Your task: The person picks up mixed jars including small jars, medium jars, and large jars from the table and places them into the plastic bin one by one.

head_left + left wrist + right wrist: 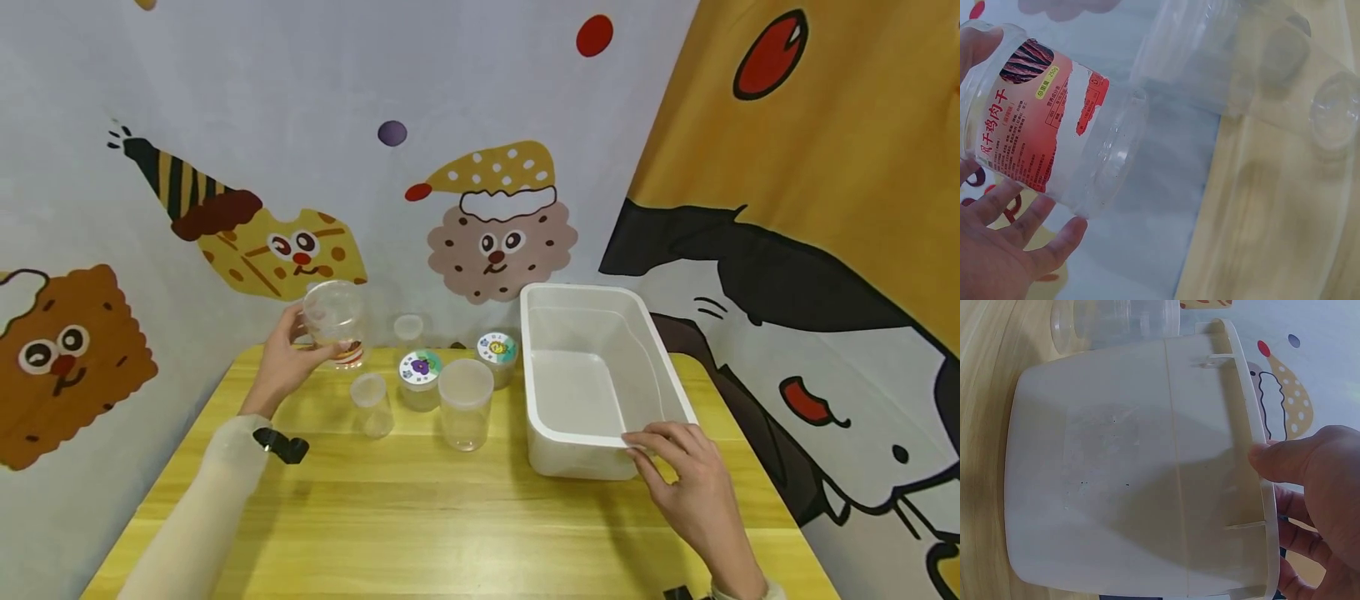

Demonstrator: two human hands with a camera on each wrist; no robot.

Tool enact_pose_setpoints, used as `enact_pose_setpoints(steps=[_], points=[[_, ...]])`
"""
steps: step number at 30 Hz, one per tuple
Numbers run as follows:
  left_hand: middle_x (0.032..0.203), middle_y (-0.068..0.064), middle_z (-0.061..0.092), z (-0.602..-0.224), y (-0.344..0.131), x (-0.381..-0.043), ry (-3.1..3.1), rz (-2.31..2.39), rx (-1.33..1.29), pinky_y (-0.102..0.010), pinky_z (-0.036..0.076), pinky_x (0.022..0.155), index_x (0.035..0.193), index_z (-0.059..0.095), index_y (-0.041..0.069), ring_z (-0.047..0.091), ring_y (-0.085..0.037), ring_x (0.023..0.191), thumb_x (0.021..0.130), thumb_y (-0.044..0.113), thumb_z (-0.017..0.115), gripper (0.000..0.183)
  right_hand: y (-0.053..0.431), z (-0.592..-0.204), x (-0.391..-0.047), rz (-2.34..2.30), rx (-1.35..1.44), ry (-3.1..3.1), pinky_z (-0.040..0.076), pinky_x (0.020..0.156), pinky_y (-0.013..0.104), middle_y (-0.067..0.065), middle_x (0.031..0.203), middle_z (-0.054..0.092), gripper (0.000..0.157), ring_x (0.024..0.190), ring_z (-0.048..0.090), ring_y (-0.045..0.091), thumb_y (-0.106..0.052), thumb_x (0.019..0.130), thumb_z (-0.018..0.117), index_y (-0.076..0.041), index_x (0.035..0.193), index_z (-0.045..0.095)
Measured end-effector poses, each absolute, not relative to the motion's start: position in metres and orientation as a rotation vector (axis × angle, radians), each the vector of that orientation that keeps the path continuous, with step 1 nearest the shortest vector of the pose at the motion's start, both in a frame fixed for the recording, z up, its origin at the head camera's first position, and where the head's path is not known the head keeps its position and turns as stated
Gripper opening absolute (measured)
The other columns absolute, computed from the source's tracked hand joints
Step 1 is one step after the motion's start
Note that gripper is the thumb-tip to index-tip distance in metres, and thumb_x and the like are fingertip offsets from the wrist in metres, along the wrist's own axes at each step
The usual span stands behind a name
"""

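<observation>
At the back left of the table, my left hand [283, 362] grips a clear plastic jar [333, 312]. The left wrist view shows this jar's torn red and white label [1035, 119], with the left fingers [1063, 240] spread along its side. On the right, my right hand [690, 475] pinches the near rim of a white plastic bin [581, 458] close to its right corner. From the right wrist, the thumb [1266, 459] lies on the outside of the rim and the other fingers reach inside. The bin stands upright, and its visible floor is bare.
Between the hands stand a small clear jar [372, 408], a jar with a grape-printed lid [420, 367], a taller clear jar [466, 417], a jar with a green-printed lid [497, 348] and a small jar [408, 329] behind. A cartoon-printed cloth [315, 108] hangs beyond the wooden table [420, 525].
</observation>
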State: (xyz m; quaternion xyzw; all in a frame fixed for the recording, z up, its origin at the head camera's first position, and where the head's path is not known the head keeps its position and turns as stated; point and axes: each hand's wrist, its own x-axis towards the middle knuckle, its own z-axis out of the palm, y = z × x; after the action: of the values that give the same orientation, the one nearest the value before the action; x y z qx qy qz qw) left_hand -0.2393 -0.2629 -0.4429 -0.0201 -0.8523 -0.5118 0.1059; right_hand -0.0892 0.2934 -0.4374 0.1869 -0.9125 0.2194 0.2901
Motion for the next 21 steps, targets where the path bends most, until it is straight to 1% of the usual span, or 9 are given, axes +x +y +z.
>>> enact_pose_setpoints(steps=[2, 3, 5, 6, 8, 10, 13, 18, 21], points=[[0.151, -0.01, 0.048, -0.438, -0.259, -0.24, -2.506, -1.506, -0.08, -0.05, 0.048, 0.102, 0.159, 0.031, 0.029, 0.048, -0.033, 0.135, 0.084, 0.04, 0.086, 0.094, 0.293, -0.437, -0.089, 0.591, 0.49, -2.437, 0.042, 0.088, 0.034, -0.003, 0.1, 0.07, 0.031, 0.098, 0.057, 0.019, -0.007, 0.075, 0.089, -0.019, 0.102, 0.081], [0.151, -0.009, 0.049, -0.436, -0.258, -0.24, -2.505, -1.502, -0.092, -0.047, 0.048, 0.102, 0.159, 0.031, 0.029, 0.048, -0.032, 0.134, 0.084, 0.039, 0.086, 0.094, 0.293, -0.437, -0.089, 0.591, 0.491, -2.438, 0.042, 0.088, 0.034, -0.002, 0.1, 0.07, 0.031, 0.098, 0.057, 0.019, -0.007, 0.075, 0.089, -0.019, 0.102, 0.081], [0.15, -0.008, 0.049, -0.432, -0.254, -0.24, -2.5, -1.502, -0.104, -0.045, 0.049, 0.101, 0.159, 0.032, 0.029, 0.049, -0.03, 0.134, 0.083, 0.037, 0.087, 0.094, 0.294, -0.437, -0.089, 0.597, 0.497, -2.436, 0.042, 0.088, 0.034, -0.003, 0.1, 0.07, 0.017, 0.098, 0.057, 0.019, -0.024, 0.086, 0.084, -0.019, 0.103, 0.081], [0.15, -0.007, 0.049, -0.431, -0.253, -0.24, -2.499, -1.501, -0.111, -0.044, 0.049, 0.101, 0.159, 0.032, 0.029, 0.049, -0.029, 0.134, 0.083, 0.037, 0.087, 0.094, 0.294, -0.437, -0.089, 0.597, 0.501, -2.435, 0.042, 0.088, 0.034, -0.003, 0.101, 0.07, 0.018, 0.098, 0.058, 0.019, -0.034, 0.092, 0.079, -0.02, 0.103, 0.081], [0.15, -0.008, 0.049, -0.428, -0.25, -0.239, -2.498, -1.496, -0.125, -0.048, 0.05, 0.103, 0.159, 0.032, 0.028, 0.049, -0.03, 0.134, 0.082, 0.036, 0.088, 0.095, 0.294, -0.438, -0.088, 0.598, 0.507, -2.437, 0.042, 0.088, 0.035, -0.003, 0.101, 0.07, 0.036, 0.098, 0.058, 0.019, -0.051, 0.099, 0.062, -0.02, 0.104, 0.081], [0.15, -0.009, 0.049, -0.426, -0.246, -0.239, -2.5, -1.5, -0.134, -0.053, 0.049, 0.106, 0.16, 0.031, 0.028, 0.049, -0.031, 0.134, 0.082, 0.036, 0.088, 0.097, 0.294, -0.439, -0.088, 0.596, 0.511, -2.434, 0.042, 0.088, 0.035, -0.003, 0.101, 0.07, 0.055, 0.098, 0.058, 0.019, -0.062, 0.101, 0.044, -0.021, 0.104, 0.081], [0.15, -0.01, 0.049, -0.422, -0.241, -0.24, -2.505, -1.507, -0.149, -0.058, 0.047, 0.108, 0.159, 0.031, 0.028, 0.049, -0.031, 0.133, 0.081, 0.035, 0.089, 0.098, 0.294, -0.44, -0.089, 0.593, 0.517, -2.423, 0.042, 0.087, 0.036, -0.003, 0.1, 0.07, 0.057, 0.098, 0.058, 0.019, -0.063, 0.101, 0.043, -0.02, 0.103, 0.081], [0.147, -0.009, 0.051, -0.416, -0.232, -0.243, -2.511, -1.504, -0.179, -0.057, 0.047, 0.11, 0.157, 0.034, 0.028, 0.048, -0.03, 0.134, 0.079, 0.033, 0.09, 0.096, 0.293, -0.439, -0.09, 0.562, 0.535, -2.372, 0.041, 0.083, 0.035, -0.002, 0.098, 0.07, 0.055, 0.095, 0.058, 0.02, -0.06, 0.103, 0.044, -0.019, 0.101, 0.08], [0.145, -0.008, 0.052, -0.413, -0.227, -0.243, -2.509, -1.502, -0.2, -0.055, 0.047, 0.11, 0.156, 0.035, 0.027, 0.049, -0.029, 0.134, 0.079, 0.032, 0.091, 0.095, 0.292, -0.439, -0.09, 0.522, 0.535, -2.357, 0.041, 0.08, 0.036, -0.002, 0.098, 0.07, 0.056, 0.094, 0.058, 0.02, -0.06, 0.104, 0.041, -0.02, 0.1, 0.08]])
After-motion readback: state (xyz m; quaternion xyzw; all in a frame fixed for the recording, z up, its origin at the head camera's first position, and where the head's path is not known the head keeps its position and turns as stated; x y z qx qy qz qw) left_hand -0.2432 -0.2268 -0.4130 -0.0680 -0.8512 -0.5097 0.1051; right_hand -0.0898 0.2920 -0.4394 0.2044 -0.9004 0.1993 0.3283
